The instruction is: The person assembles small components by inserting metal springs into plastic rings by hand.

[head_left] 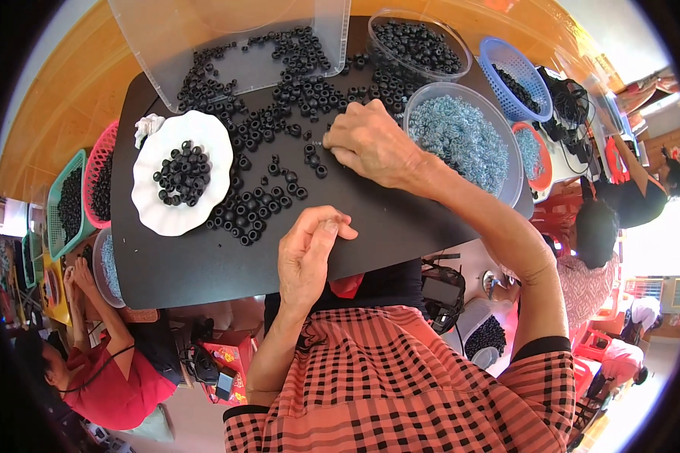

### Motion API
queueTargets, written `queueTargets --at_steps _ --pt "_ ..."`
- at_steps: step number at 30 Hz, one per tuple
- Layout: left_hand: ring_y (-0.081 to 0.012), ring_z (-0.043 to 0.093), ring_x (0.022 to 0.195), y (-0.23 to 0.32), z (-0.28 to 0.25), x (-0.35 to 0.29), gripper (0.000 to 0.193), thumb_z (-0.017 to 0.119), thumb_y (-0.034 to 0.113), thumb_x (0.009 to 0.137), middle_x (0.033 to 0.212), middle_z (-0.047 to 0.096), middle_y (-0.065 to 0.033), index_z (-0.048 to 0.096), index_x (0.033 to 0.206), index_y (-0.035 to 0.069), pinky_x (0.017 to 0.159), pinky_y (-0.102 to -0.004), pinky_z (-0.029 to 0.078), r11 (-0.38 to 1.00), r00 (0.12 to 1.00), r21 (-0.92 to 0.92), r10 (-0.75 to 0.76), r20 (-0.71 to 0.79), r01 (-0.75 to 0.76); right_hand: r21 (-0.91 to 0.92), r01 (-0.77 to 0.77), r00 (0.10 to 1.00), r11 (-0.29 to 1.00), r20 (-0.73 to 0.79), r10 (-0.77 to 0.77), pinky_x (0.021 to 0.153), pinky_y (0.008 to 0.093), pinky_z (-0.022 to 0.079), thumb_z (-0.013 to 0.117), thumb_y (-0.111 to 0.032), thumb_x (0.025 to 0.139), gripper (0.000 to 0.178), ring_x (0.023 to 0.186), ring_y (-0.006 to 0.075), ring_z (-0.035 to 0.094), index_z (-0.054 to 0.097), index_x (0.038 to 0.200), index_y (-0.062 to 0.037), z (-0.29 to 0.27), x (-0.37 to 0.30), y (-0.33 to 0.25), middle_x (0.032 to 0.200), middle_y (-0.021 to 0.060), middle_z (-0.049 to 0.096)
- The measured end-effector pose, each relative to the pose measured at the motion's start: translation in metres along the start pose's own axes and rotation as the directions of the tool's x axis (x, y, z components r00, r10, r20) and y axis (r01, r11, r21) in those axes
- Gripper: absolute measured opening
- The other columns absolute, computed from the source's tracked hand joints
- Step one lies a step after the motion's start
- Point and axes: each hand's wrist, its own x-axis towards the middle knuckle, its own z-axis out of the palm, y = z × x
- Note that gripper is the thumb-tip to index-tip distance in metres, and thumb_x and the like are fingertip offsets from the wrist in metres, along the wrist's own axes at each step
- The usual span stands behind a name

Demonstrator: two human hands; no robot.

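Note:
Loose round black beads, some with visible holes, lie scattered over the dark table. My right hand is over the table just right of the scattered beads, fingers bent down and drawn together; whatever is at its fingertips is hidden or too small to name. Near the table's front edge, my left hand hovers with fingers curled and thumb against them; I cannot make out anything inside. To the left, a white scalloped plate bears a heap of black beads. A clear tub of small bluish transparent pieces stands beside my right wrist.
A clear bin lies tipped at the back, beads spilling out. Behind my right hand stands a clear bowl of black beads. Baskets flank the table: blue, pink, green. A co-worker in red works at the left.

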Motion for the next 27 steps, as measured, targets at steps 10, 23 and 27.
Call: queueTargets --at_steps 10,23,27 --pt "-0.0111 0.059 0.091 0.000 -0.002 0.000 0.018 0.047 0.011 0.098 0.082 0.068 -0.0086 0.059 0.102 -0.001 0.087 -0.0264 0.044 1.000 1.000 0.021 -0.002 0.003 0.002 0.122 -0.031 0.993 0.992 -0.113 0.045 0.072 0.0378 0.042 0.063 -0.008 0.078 0.013 0.082 0.0248 0.059 0.068 0.091 -0.0065 0.007 0.027 0.007 0.085 0.0054 0.066" --pt "-0.0112 0.059 0.090 0.004 -0.001 0.000 0.017 0.048 0.011 0.097 0.083 0.068 -0.0090 0.059 0.102 -0.002 0.086 -0.0262 0.045 0.999 1.000 0.045 -0.024 0.005 0.024 0.119 0.010 0.998 0.993 0.066 -0.018 0.074 0.0407 0.048 0.067 -0.008 0.072 0.023 0.084 0.0277 0.062 0.068 0.095 -0.0056 0.027 0.061 0.012 0.092 0.0081 0.068" --pt "-0.0140 0.059 0.091 0.004 0.002 0.001 0.017 0.048 0.009 0.097 0.081 0.067 -0.0090 0.059 0.101 -0.002 0.088 -0.0285 0.044 0.999 1.000 0.023 -0.025 -0.006 0.025 0.157 0.025 1.000 0.987 0.005 -0.027 0.073 0.0403 0.048 0.066 -0.006 0.070 0.022 0.081 0.0275 0.062 0.068 0.092 -0.0049 0.023 0.057 0.010 0.091 0.0079 0.067"
